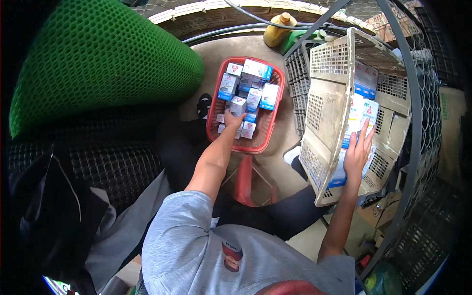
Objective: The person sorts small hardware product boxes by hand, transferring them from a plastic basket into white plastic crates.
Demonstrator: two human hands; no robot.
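A red plastic basket (280,98) stands on the floor in front of me, with several small white-and-blue cardboard boxes in it. My left hand (232,120) reaches into the basket, its thumb and fingers around one small box (238,104). To the right, a beige plastic crate (314,110) is tilted on its side and holds more white-and-blue boxes. My right hand (358,150) lies inside this crate with its fingers stretched out over a white-and-blue box (369,110). The fingers touch its printed face; the undersides of the fingers are hidden.
A big roll of green plastic mesh (123,54) fills the left. Yellow (278,30) and green jugs (300,38) stand behind the basket. A dark crate (296,83) sits beside the beige one. A metal frame post (410,73) with wire mesh rises at right. A red stool (243,182) is below the basket.
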